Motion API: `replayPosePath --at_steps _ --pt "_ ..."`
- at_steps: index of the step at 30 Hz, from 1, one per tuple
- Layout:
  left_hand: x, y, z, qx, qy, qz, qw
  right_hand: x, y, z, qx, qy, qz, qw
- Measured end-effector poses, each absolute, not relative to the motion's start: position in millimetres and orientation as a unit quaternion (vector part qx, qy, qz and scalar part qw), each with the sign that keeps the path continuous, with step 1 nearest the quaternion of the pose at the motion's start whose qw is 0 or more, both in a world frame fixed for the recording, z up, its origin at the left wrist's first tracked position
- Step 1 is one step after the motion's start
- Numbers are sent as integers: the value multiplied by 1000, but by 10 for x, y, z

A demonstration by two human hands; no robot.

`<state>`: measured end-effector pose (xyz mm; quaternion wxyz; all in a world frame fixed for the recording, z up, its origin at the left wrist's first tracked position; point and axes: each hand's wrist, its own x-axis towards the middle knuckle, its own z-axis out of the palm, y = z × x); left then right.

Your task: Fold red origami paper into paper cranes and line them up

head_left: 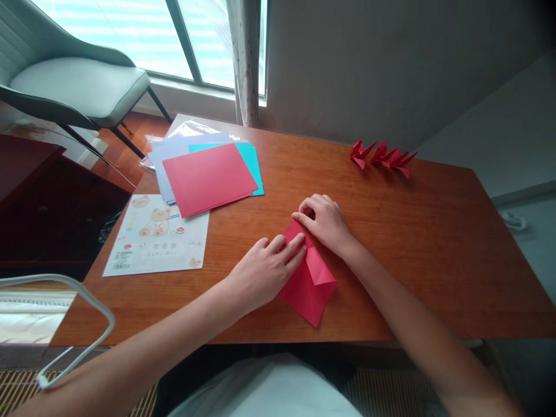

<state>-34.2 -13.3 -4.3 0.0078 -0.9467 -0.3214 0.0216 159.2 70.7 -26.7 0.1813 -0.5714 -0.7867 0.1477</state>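
A partly folded red paper [309,284] lies on the wooden table [391,231] near its front edge. My left hand [264,269] rests flat on the paper's left side, fingers stretched out toward the fold. My right hand [325,222] presses on the paper's upper corner with curled fingers, its fingertips pinched down on the fold. Both hands touch the same sheet and nearly meet at its top.
A stack of coloured sheets [208,174], red on top of teal and lilac, lies at the back left. A printed bear card [156,237] sits beside it. Several red folded paper cranes [382,155] stand at the back right. A grey chair [73,87] stands by the window.
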Motion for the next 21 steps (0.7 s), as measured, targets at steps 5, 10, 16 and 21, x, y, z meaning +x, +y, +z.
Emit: replayPosePath --at_steps 5,10,16,21 --pt "-340 -128 -42 -946 -322 27 8 1509 907 -278 -570 -785 145 193" --pt "-343 -129 -44 -945 -326 31 9 1616 899 -273 -543 -793 176 216" --pt "-337 -137 -36 -943 -331 16 1 1772 686 -249 -533 -809 161 185" --pt "-336 -142 -32 -942 -334 22 -4 1908 532 -200 -514 -820 192 163"
